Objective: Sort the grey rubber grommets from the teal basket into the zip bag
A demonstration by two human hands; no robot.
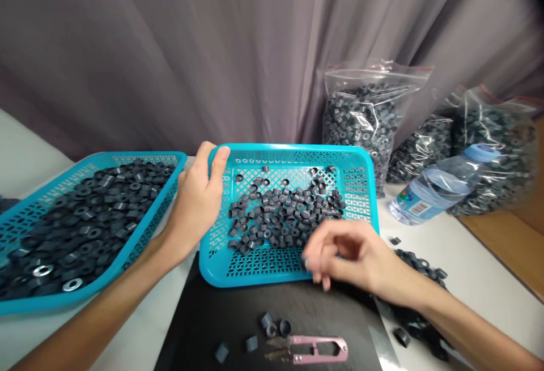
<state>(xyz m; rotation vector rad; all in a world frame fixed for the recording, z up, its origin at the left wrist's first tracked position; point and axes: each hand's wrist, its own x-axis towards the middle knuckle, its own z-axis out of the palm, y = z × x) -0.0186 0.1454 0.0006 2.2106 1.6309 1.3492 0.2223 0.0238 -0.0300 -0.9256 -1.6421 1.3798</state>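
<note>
A turquoise plastic basket (289, 278) holds a layer of small dark grey plastic caps (276, 218). My left hand (199, 190) is closed on the basket's left rim near its far corner, thumb over the edge. Over the front right part of the same basket is my right hand (340, 252), its fingers curled in and slightly blurred. Whatever those fingers hold, if anything, is hidden. In front of the basket, on a black mat (199, 314), lie several loose caps (251, 343) and pink-handled thread snips (318, 349).
Left stands another turquoise basket (157, 229), heaped with dark grey ring-shaped parts. Behind to the right are clear zip bags (361, 116) of similar parts and a tilted water bottle (442, 184). More dark parts (420, 266) lie beside my right forearm. A grey curtain (191, 48) hangs behind.
</note>
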